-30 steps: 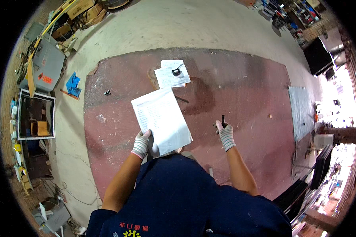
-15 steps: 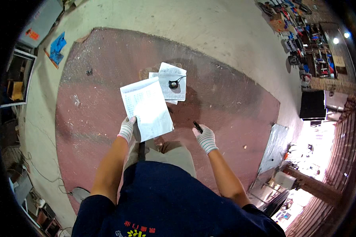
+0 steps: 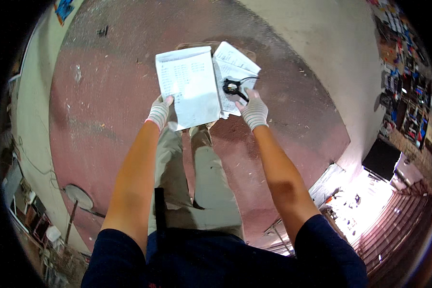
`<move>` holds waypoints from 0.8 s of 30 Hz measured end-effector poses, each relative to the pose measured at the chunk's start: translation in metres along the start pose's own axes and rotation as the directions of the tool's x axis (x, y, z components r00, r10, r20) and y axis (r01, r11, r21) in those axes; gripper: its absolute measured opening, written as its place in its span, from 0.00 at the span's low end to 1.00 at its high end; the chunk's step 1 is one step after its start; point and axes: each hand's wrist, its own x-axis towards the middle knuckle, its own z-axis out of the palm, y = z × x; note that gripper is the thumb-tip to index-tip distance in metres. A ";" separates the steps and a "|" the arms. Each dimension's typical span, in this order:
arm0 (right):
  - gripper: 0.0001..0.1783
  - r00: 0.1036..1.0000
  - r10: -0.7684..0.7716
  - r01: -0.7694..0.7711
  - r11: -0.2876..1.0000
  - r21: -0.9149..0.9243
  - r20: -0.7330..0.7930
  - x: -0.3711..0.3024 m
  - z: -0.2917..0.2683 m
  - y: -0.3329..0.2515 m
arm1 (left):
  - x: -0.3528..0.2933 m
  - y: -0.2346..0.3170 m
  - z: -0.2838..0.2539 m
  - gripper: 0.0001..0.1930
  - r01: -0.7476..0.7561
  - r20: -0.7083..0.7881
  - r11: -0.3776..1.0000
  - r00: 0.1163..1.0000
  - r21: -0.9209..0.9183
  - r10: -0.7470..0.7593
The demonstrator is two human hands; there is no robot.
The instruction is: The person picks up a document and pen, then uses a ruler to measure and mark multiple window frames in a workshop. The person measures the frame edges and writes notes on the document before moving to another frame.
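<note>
Holding a white printed sheet (image 3: pixel 194 91) above the dark red floor (image 3: pixel 91 120), ahead of the trousered legs (image 3: pixel 211 182) — with its long axis running away from the body and leaning slightly left at the far end. Gripping it near the lower left corner in the gloved left hand (image 3: pixel 159 111), with the thumb laid on top. Pinching a black pen (image 3: pixel 243 96) between thumb and fingers of the gloved right hand (image 3: pixel 254 111), slanted up-left toward a black tape measure (image 3: pixel 231 87) on loose papers (image 3: pixel 235 62). Stretched forward with both forearms (image 3: pixel 132 177) — angled inward.
</note>
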 end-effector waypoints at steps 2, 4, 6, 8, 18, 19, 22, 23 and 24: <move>0.41 0.997 -0.042 0.046 0.998 -0.050 0.070 0.026 0.018 -0.008 | 0.004 0.002 0.010 0.24 0.039 -0.054 0.998 0.998 0.043 -0.036; 0.43 0.989 -0.112 0.118 0.991 -0.057 0.096 0.045 0.042 -0.001 | 0.012 -0.008 0.013 0.25 0.017 -0.007 0.998 1.000 -0.063 -0.018; 0.39 0.994 -0.085 0.091 0.993 -0.079 0.069 0.056 0.056 -0.009 | 0.012 -0.011 0.015 0.28 0.084 -0.017 0.990 0.996 -0.115 -0.086; 0.42 0.989 -0.066 0.076 0.995 -0.068 0.135 0.061 0.055 -0.012 | 0.011 -0.012 0.015 0.32 0.136 -0.044 0.985 0.989 -0.104 -0.141; 0.38 0.970 0.242 -0.244 0.964 0.104 0.031 -0.001 -0.008 0.005 | -0.006 -0.027 0.000 0.33 0.076 -0.038 0.853 0.997 0.516 -0.065; 0.38 0.965 0.260 -0.262 0.957 0.126 0.032 -0.019 -0.014 0.009 | -0.018 -0.029 -0.004 0.35 0.052 -0.070 0.783 0.998 0.620 -0.011; 0.41 0.951 0.270 -0.301 0.918 0.257 0.151 -0.079 -0.030 0.010 | -0.079 -0.032 0.001 0.35 0.024 0.005 0.766 0.999 0.642 -0.036; 0.44 0.967 0.227 -0.250 0.927 0.281 0.112 -0.104 -0.021 0.021 | -0.095 -0.040 0.004 0.34 0.026 0.094 0.843 0.991 0.537 -0.090; 0.44 0.973 0.181 -0.223 0.907 0.357 0.146 -0.126 -0.040 0.000 | -0.110 -0.047 0.003 0.34 0.048 0.175 0.908 0.976 0.415 -0.132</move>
